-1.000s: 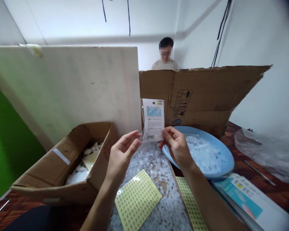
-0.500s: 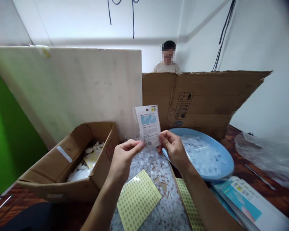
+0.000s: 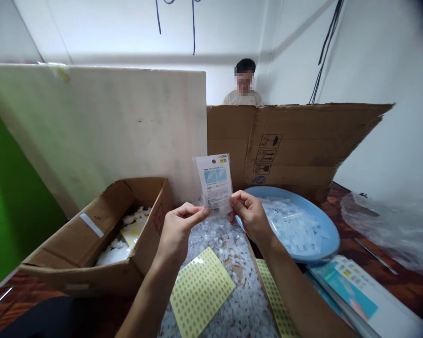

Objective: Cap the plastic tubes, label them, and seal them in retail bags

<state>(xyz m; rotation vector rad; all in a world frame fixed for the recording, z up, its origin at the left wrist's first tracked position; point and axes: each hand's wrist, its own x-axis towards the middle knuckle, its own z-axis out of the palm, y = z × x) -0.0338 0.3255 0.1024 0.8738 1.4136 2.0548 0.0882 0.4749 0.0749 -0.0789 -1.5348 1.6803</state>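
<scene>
A small clear packet with a printed white card (image 3: 216,180) is held upright between my two hands, above a layer of small translucent pieces (image 3: 229,249). My left hand (image 3: 181,230) pinches its lower left corner between thumb and fingers. At the lower right edge, my right hand (image 3: 250,213) grips it the same way. Below them a yellow sticker sheet (image 3: 202,293) with rows of small dots lies on the pieces. A second dotted sheet (image 3: 273,291) is partly hidden under my right forearm.
An open cardboard box (image 3: 134,277) with scraps stands left. A blue basin (image 3: 333,234) of clear strips sits right, near printed cards (image 3: 366,295), a thin metal rod (image 3: 375,256) and crumpled plastic (image 3: 387,230). Behind a cardboard panel (image 3: 299,141) is a person (image 3: 243,96).
The whole view has shifted slightly, so everything appears a little further left. Both hands keep the same hold on the packet.
</scene>
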